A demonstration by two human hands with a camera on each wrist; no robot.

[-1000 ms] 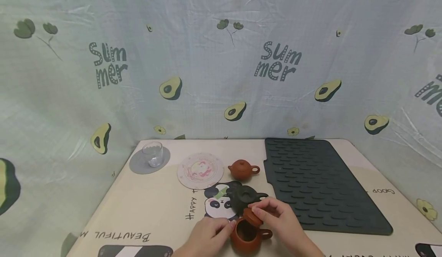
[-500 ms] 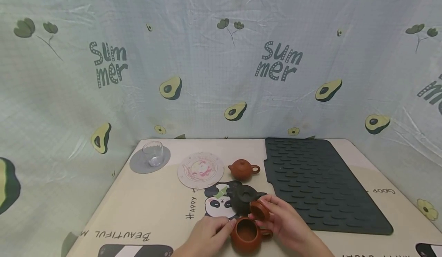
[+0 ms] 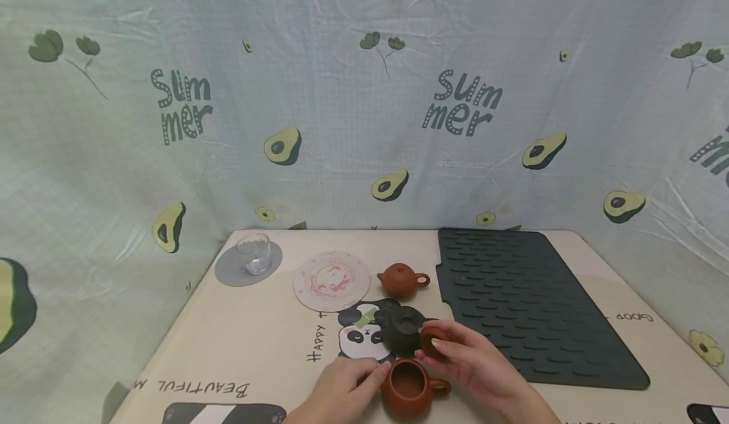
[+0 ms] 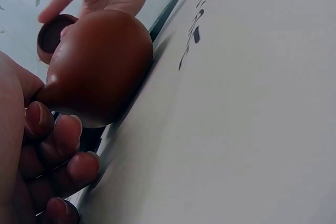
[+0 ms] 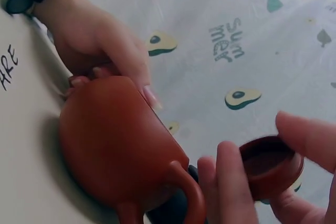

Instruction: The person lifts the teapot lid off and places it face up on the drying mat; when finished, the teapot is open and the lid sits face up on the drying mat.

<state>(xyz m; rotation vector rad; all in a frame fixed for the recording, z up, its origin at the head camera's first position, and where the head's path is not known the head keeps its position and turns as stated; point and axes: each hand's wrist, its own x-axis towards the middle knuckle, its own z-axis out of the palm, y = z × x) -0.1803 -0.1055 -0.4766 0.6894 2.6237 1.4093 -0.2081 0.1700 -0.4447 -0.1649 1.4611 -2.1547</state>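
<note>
A reddish-brown clay teapot [image 3: 405, 406] stands uncovered at the near edge of the head view, its mouth facing up and its loop handle to the right. My left hand [image 3: 346, 387] pinches its spout [image 4: 48, 91] from the left, between thumb and forefinger. Above the handle, my right hand [image 3: 483, 366] holds the matching round lid [image 5: 274, 181] by its rim. The lid is tipped on edge, so its hollow underside shows in the right wrist view. Right behind these, a black teapot [image 3: 401, 334] is partly covered by the right hand.
Farther back sits a small lidded clay teapot [image 3: 400, 281]. To its left lie a pink-patterned round plate [image 3: 304, 290] and a glass cup [image 3: 254, 254] on a grey coaster [image 3: 226, 273]. A dark ridged mat [image 3: 529, 310] covers the right side of the table.
The right hand has lifted the lid off beside the teapot's mouth, moved it a little right and turned it over on edge. The left hand stays at the spout.
</note>
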